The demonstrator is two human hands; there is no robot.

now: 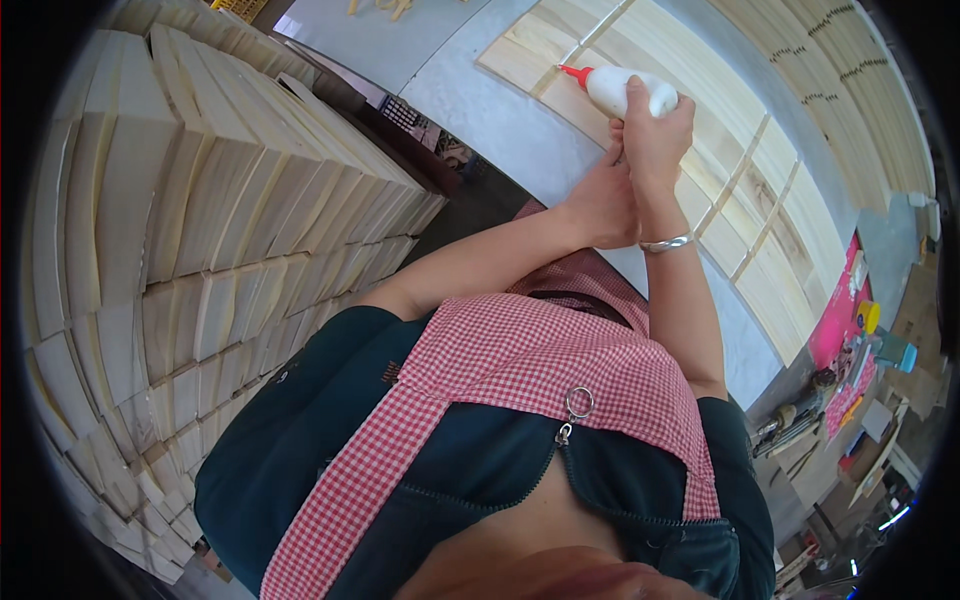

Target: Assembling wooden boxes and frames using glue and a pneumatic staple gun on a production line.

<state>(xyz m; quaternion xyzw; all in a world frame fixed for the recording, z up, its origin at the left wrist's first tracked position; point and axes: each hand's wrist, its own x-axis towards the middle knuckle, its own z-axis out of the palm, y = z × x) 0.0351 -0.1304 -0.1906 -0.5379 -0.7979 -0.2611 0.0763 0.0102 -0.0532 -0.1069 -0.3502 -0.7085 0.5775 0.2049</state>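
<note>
In my right hand (660, 130), with a bracelet at its wrist, I grip a white squeeze bottle (608, 88) with a red nozzle. The bottle lies tilted, its nozzle tip at a narrow strip on a pale wooden panel (535, 45). A whitish line runs along the neighbouring strip. My left hand (598, 205) is close against my right wrist, near the panel's edge. Its fingers look curled, partly hidden behind the right wrist, and I cannot make out what is in them. Another wooden panel (775, 235) with crosswise strips lies to the right.
Tall stacks of wooden boards (220, 190) fill the left side. More stacked wood pieces (830, 90) stand at the far right. The grey tabletop (470, 80) bears the panels. A yellow-lidded container (868, 318), brushes (780, 425) and pink cloth (835, 325) lie at the right.
</note>
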